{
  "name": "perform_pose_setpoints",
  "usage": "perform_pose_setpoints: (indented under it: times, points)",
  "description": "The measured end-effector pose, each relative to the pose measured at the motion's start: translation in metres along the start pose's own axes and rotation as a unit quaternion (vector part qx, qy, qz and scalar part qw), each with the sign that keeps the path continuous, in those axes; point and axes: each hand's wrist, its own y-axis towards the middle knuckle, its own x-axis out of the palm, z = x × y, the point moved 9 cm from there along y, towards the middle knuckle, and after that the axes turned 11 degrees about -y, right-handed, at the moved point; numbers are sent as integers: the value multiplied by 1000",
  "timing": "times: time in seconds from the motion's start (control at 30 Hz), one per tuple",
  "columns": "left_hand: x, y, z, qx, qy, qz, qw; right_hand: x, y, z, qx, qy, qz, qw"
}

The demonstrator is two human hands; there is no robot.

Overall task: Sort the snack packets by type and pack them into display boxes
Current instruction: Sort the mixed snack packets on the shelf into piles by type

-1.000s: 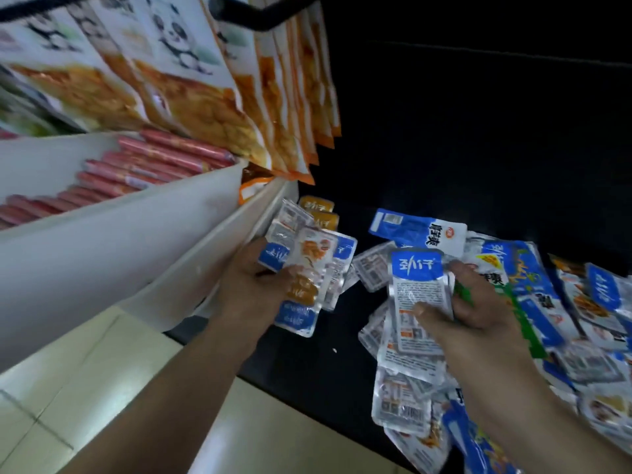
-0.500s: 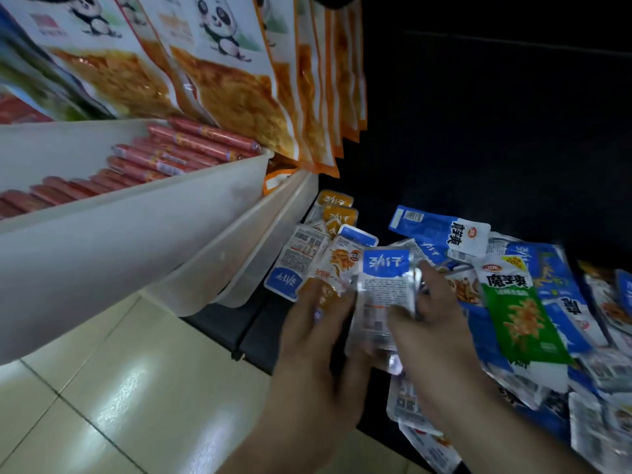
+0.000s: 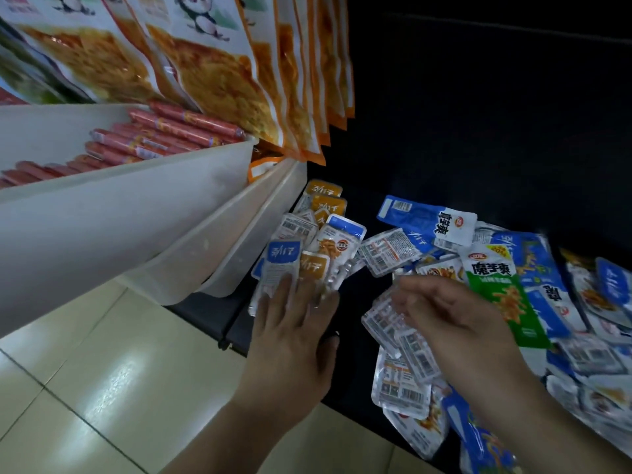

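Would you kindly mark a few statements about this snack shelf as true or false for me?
1. The left hand lies flat, fingers straight, on a stack of small packets. True.
2. The big white box at the left holds green packets. False: the white display box holds red sausage sticks.
3. A green packet lies in the pile just beyond the right hand. True.
4. The large bags with pandas lie flat on the dark shelf. False: the panda bags hang in a row above the white display box.
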Motion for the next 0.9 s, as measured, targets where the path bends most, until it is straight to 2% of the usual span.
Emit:
perform_pose_setpoints:
  times: [0.17, 0.23, 0.3, 0.4, 0.5, 0.53, 0.6, 0.7, 0.77, 0.83, 0.9]
  points:
    - [1, 14, -17, 19, 47, 9, 999, -30, -5, 8, -20, -77, 46, 996]
    - [-12, 18, 1, 33, -11, 43, 998, -40, -2, 12, -25, -133, 51, 989]
    - [-15, 20, 29, 26, -103, 45, 993, -53, 0, 12, -58, -201, 61, 976]
    - [13, 20, 50, -83, -198, -26, 976, -72, -3, 21, -79, -377, 55, 921]
    - [37, 21, 47, -176, -228, -49, 956, -73, -14, 51, -16, -513, -52, 856]
    - [42, 23, 48, -198, -260, -52, 944, -73, -19, 63, 7, -525, -85, 847]
    - [54, 27, 57, -223, -318, -71, 919, -77, -23, 79, 17, -523, -99, 846]
    - [63, 34, 85, -173, -322, -76, 928, -91, -25, 80, -34, -521, -23, 853]
    - [73, 35, 102, -161, -346, -86, 920, -101, -26, 79, -63, -512, 25, 857]
    - [79, 34, 106, -194, -389, -75, 897, -102, -25, 86, -73, -527, 14, 846]
    - [78, 33, 100, -244, -426, -45, 870, -106, -22, 92, -80, -514, 15, 854]
